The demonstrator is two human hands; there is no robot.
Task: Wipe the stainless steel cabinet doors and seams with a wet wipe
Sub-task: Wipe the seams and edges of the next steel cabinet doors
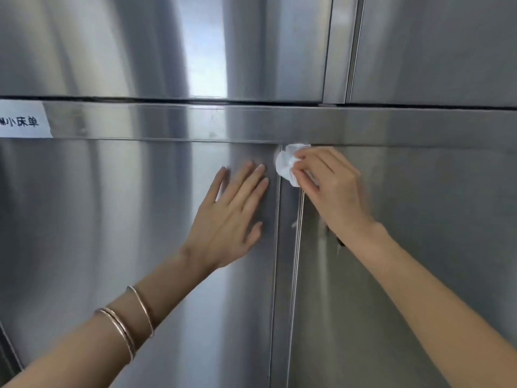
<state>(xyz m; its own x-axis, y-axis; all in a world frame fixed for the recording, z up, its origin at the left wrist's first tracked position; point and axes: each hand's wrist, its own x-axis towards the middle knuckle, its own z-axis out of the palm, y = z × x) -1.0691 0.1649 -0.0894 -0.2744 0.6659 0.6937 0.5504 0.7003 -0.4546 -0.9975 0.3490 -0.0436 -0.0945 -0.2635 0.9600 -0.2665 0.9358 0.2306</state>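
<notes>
With your left hand [235, 217] flat on the left door [126, 233], your right hand [333, 189] pinches the wipe [286, 163] at the seam [288, 233] top, centre frame; next, drag it down.

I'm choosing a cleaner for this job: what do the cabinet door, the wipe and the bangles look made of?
Cabinet door: brushed stainless steel by its look, with a satin sheen and soft vertical reflections. Wet wipe: a white, crumpled thin sheet, nonwoven or paper; cannot tell which. Bangles: thin metal with a rose-gold shine; the alloy is unclear.
</notes>
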